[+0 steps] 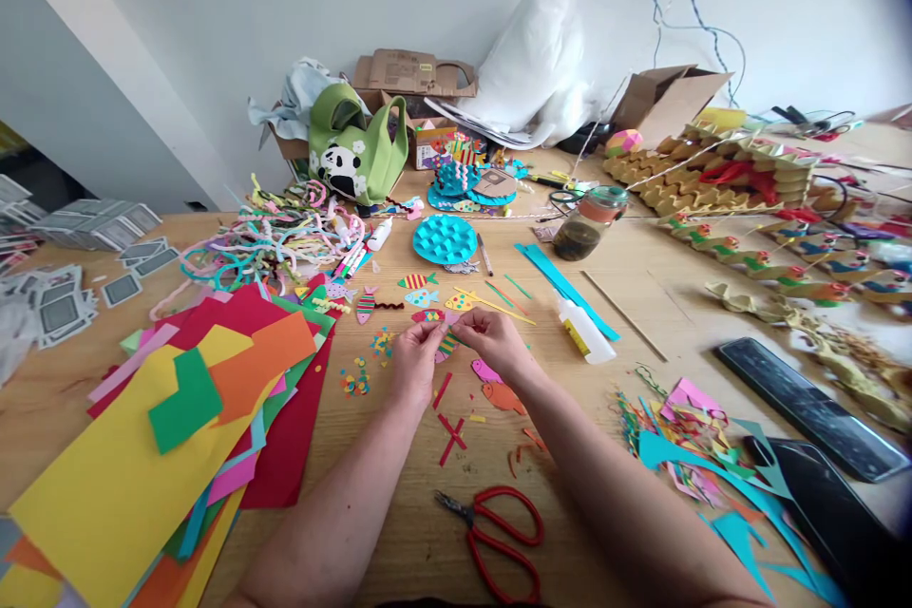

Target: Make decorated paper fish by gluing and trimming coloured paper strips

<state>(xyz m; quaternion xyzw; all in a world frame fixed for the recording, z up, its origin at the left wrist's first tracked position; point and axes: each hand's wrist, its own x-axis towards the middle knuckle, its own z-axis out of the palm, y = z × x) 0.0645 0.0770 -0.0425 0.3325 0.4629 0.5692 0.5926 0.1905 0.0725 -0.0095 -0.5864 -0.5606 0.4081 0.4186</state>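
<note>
Both my hands meet over the middle of the table. My left hand is closed in a pinch at the edge of a small striped paper fish with green bands. Against it, my right hand has thumb and finger pinched together; what lies between those fingertips is too small to make out. Around them lie more paper fish, among them a pink one, an orange one and a red striped one. Red paper strips and confetti dots are near my wrists.
Red-handled scissors lie close in front. Coloured paper sheets are stacked left, paper scraps and phones right. Beyond my hands are a blue scalloped disc, a glue bottle, a glass jar and pipe cleaners.
</note>
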